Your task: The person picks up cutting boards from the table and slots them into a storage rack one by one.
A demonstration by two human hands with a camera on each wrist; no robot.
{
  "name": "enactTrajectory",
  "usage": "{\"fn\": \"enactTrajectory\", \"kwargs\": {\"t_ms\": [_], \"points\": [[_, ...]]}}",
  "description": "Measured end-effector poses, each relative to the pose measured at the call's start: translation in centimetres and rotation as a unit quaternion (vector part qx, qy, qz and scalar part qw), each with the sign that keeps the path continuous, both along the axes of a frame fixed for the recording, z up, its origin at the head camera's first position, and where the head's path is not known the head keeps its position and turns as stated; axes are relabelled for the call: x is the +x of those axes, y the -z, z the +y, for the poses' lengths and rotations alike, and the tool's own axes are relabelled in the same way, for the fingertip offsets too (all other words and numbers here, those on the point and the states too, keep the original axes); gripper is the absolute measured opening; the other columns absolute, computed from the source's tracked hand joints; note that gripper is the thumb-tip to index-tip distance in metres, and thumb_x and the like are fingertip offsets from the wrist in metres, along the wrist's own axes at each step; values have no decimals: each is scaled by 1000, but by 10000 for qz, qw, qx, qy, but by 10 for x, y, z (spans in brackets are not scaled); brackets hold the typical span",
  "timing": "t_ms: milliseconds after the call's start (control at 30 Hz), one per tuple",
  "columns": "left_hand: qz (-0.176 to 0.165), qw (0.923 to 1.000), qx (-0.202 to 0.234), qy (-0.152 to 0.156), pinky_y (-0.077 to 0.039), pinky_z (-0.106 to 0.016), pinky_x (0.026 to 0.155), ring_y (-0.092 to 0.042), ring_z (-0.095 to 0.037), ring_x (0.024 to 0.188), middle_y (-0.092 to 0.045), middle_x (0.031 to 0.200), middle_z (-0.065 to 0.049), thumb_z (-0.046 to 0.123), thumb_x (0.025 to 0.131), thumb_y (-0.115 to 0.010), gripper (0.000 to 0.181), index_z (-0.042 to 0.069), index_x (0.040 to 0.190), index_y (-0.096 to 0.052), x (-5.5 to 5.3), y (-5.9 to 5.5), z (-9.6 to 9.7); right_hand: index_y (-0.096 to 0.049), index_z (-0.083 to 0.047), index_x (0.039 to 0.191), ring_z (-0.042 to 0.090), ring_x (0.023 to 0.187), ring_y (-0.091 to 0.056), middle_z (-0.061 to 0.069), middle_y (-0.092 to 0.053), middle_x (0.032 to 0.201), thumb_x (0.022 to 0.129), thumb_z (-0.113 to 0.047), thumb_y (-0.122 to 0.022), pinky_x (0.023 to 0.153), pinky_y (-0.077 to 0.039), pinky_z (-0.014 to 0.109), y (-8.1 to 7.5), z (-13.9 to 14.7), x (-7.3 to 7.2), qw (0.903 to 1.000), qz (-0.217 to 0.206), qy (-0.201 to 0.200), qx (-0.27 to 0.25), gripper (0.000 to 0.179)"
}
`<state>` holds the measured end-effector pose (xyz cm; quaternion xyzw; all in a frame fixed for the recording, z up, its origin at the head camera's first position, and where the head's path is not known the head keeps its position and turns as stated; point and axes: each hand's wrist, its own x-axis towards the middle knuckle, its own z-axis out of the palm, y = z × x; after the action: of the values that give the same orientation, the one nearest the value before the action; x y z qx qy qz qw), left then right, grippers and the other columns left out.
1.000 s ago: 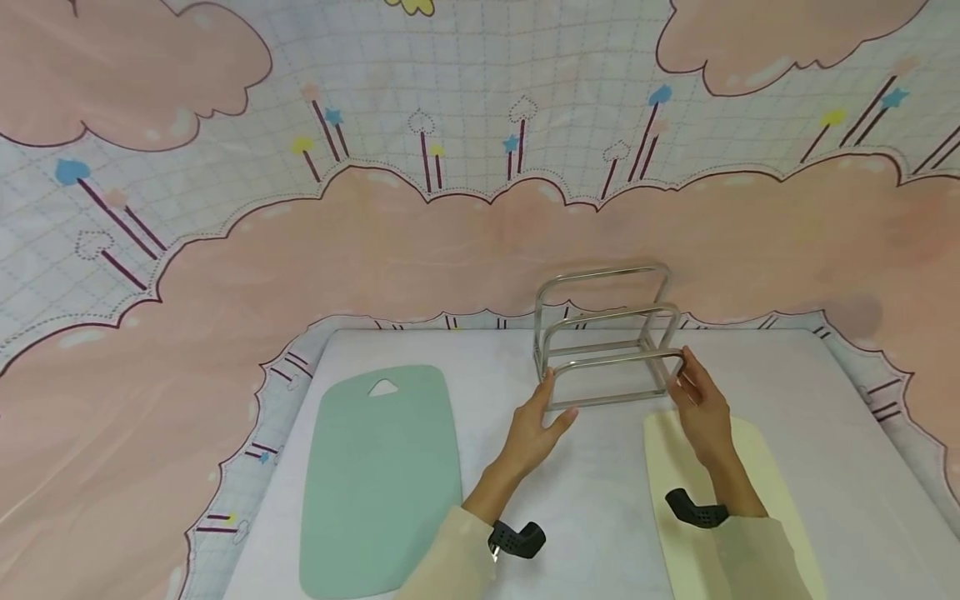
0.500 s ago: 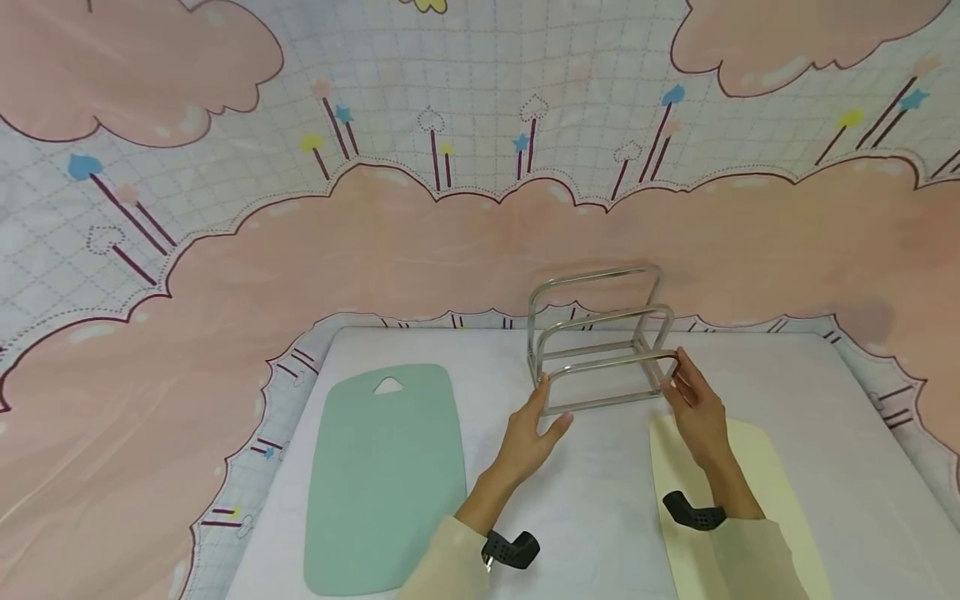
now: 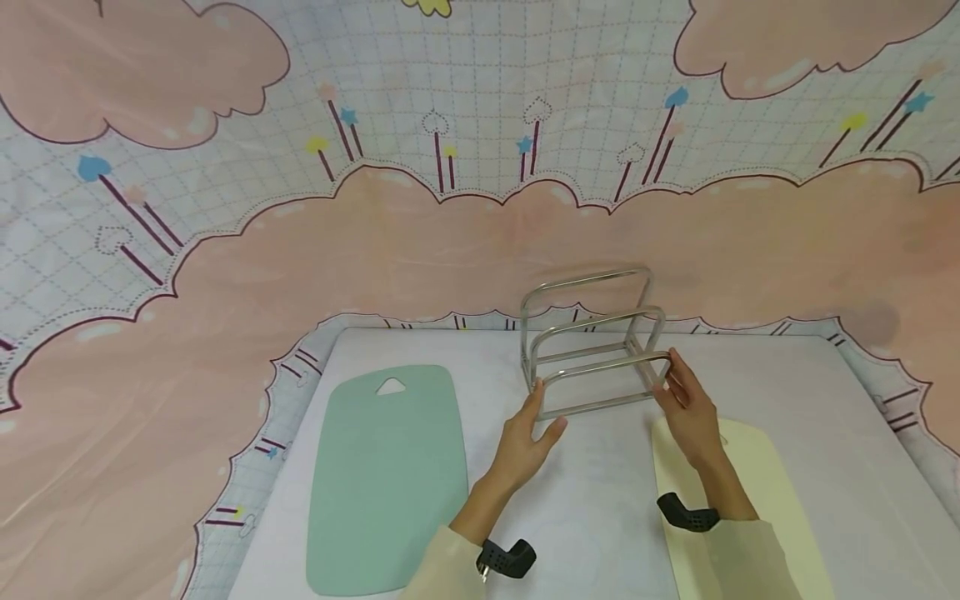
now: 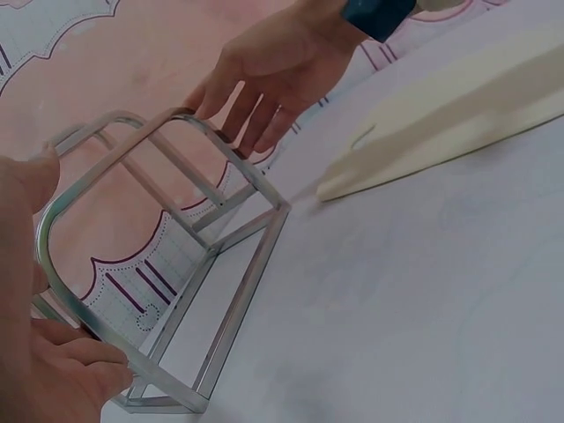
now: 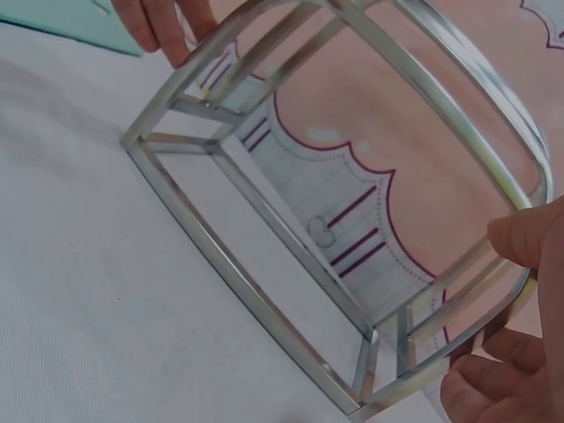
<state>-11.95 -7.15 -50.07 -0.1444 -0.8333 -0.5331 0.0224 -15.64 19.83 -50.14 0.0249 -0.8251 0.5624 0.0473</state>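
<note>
A silver metal rack [image 3: 600,367] with three upright hoops stands on the white table between both hands. My left hand [image 3: 517,450] holds its left end; the left wrist view has the fingers [image 4: 84,361] against the front hoop's side. At the opposite end, my right hand [image 3: 692,421] grips the front hoop, with the thumb on top and the other fingers curled beneath in the right wrist view. A pale yellow cutting board [image 3: 757,475] lies under the right forearm, partly covered by it. Left of the left arm lies a green cutting board [image 3: 386,483] with a triangular hole.
The white table [image 3: 592,517] ends just behind the rack at its far edge. Beyond hangs a patterned cloth [image 3: 450,250] with pink cloud shapes. Black wrist devices [image 3: 506,558] sit on both wrists.
The rack has slid a little to the left and slightly nearer, with both hands moving along on it. Both cutting boards stay in place while the head view shifts slightly.
</note>
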Motion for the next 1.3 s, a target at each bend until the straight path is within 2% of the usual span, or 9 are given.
{"fn": "enactTrajectory", "kwargs": {"t_ms": [133,200,400,533,800,900,1033,1133,1300], "points": [[23,10000,-54,-61,-25,-46,110,-27,-31,139,-26,151,-15,37,97,-55,72,1,150,-23,2,0,-1,-15,-22,155,41,137,-28,17,-22,155,100,-25,-51,99,-35,46,-1,-2,0,9999,-13,-116,-11,66],[21,10000,-78,-55,-26,-47,110,-27,-31,139,-26,152,-14,37,97,-55,72,2,151,-22,3,-1,-2,-15,-21,155,41,137,-27,18,-22,154,100,-25,-52,100,-34,47,-2,-3,0,9999,-33,-120,-8,66],[107,9999,-114,-49,-26,-47,110,-27,-29,139,-26,152,-13,38,97,-54,72,3,151,-22,6,0,-4,-16,-15,155,44,135,-28,20,-22,154,100,-19,-52,97,-39,24,-15,-10,7,9998,-56,-161,-63,65],[183,9997,-119,-54,-27,-48,110,-27,-29,138,-27,152,-13,37,97,-55,72,2,151,-22,5,3,-5,-15,-8,154,46,135,-28,22,-21,153,101,-18,-50,95,-37,18,-31,-17,15,9998,-62,-182,1,64],[243,9995,-196,-86,-27,-49,109,-28,-30,138,-28,152,-13,39,97,-55,73,3,151,-22,5,3,-4,-15,-10,154,46,135,-28,21,-21,154,102,-20,-49,99,-36,38,-37,-18,17,9998,-48,-182,38,63],[288,9993,-225,-109,-27,-50,109,-28,-31,138,-28,152,-12,40,97,-55,74,2,151,-22,5,3,-3,-16,-10,154,45,135,-28,21,-22,154,101,-19,-49,99,-37,25,-36,-18,17,9999,-11,-171,15,63],[385,9988,-256,-139,-28,-50,109,-28,-31,138,-28,152,-13,41,96,-55,74,3,151,-23,6,3,-3,-16,-11,154,46,135,-28,20,-21,154,101,-19,-50,89,-35,7,-30,-15,13,9998,36,-197,-83,63],[422,9986,-276,-170,-29,-50,108,-29,-31,138,-29,152,-13,41,97,-55,73,3,151,-23,7,2,-2,-16,-16,155,44,135,-28,16,-20,155,101,-22,-51,89,-36,7,-19,-11,9,9997,5,-231,-118,64],[482,9983,-299,-122,-29,-55,106,-29,-37,137,-28,151,-16,43,97,-53,76,1,150,-22,11,1,-1,-18,-26,154,39,136,-30,10,-21,156,100,-25,-53,94,-39,17,-5,-6,1,9997,26,-201,-107,64]]}}
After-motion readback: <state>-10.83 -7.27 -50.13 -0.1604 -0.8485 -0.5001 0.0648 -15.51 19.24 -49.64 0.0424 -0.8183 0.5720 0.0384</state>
